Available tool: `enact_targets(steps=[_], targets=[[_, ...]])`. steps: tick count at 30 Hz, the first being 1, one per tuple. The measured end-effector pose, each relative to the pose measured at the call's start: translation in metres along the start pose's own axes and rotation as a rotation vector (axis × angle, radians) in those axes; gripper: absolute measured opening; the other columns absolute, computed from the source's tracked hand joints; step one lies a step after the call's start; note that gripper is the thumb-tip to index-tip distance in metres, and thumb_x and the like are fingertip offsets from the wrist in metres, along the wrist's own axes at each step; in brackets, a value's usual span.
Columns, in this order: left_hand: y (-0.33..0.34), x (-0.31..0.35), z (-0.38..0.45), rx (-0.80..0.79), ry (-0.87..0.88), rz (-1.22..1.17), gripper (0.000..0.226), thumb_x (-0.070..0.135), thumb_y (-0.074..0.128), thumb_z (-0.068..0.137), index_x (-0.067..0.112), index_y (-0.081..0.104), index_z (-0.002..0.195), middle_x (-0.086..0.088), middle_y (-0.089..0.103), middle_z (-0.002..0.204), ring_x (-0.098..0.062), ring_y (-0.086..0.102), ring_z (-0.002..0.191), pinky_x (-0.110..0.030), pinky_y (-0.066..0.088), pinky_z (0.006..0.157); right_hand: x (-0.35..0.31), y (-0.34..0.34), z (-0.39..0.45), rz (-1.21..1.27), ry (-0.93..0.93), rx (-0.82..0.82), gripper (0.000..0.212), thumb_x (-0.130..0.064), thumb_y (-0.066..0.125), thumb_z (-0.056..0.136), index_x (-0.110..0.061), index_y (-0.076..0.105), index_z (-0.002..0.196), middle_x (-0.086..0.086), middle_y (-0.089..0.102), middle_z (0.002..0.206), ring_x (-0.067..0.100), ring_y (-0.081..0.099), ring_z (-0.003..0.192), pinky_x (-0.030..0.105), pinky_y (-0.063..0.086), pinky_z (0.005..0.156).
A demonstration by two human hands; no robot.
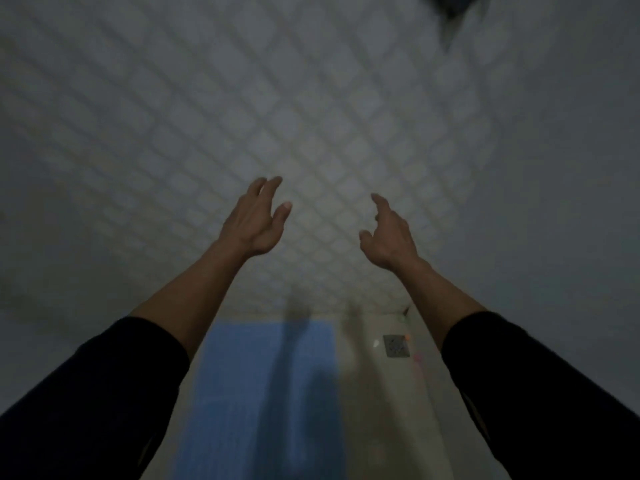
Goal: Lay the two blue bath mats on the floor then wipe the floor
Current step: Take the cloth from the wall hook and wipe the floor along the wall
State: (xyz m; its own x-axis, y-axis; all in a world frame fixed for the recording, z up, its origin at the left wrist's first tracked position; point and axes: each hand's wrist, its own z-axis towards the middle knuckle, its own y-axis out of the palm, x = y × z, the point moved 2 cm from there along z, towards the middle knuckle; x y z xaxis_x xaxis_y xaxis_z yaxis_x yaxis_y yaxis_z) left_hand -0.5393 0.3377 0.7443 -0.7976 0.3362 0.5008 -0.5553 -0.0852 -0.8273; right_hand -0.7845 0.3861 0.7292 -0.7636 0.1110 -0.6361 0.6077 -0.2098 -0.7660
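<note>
**Both hands raised, one blue mat on the floor**

Dark sleeves [104, 393] fill the frame at 7 and 5 o'clock. Ahead of them the left hand [254, 223] and right hand [389, 237] reach toward 12 o'clock, well apart, fingers loosely spread, gripping nothing. One blue bath mat [242, 393] lies flat on the floor [374, 410] at 6 o'clock; a square drain [396, 346] sits beside it at 5 o'clock. A tiled wall [311, 98] rises beyond. No writing is legible.

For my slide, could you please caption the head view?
Both empty hands, left and right, reach toward tiled wall above blue mat.
</note>
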Motion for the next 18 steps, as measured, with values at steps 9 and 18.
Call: enact_targets(steps=[9,18], targets=[[-0.002,0.074,0.078,-0.029,0.191,-0.049,0.063,0.046,0.043,0.101,0.019,0.026,0.155,-0.010,0.027,0.161,-0.029,0.031,0.147,-0.045,0.031,0.118,-0.007,-0.097,0.036,0.004,0.034,0.293,0.072,-0.025,0.057,0.089,-0.031,0.020,0.151,0.011,0.049,0.138,0.032,0.047,0.128,0.043,0.041,0.106],[-0.011,0.161,0.179,0.056,0.328,-0.087,0.067,0.046,0.046,0.100,0.022,0.020,0.157,-0.007,0.024,0.162,-0.028,0.034,0.145,-0.043,0.033,0.115,0.005,-0.186,0.111,0.056,0.048,0.463,0.068,-0.027,0.057,0.089,-0.032,0.024,0.147,0.008,0.052,0.132,0.030,0.056,0.112,0.041,0.048,0.096]])
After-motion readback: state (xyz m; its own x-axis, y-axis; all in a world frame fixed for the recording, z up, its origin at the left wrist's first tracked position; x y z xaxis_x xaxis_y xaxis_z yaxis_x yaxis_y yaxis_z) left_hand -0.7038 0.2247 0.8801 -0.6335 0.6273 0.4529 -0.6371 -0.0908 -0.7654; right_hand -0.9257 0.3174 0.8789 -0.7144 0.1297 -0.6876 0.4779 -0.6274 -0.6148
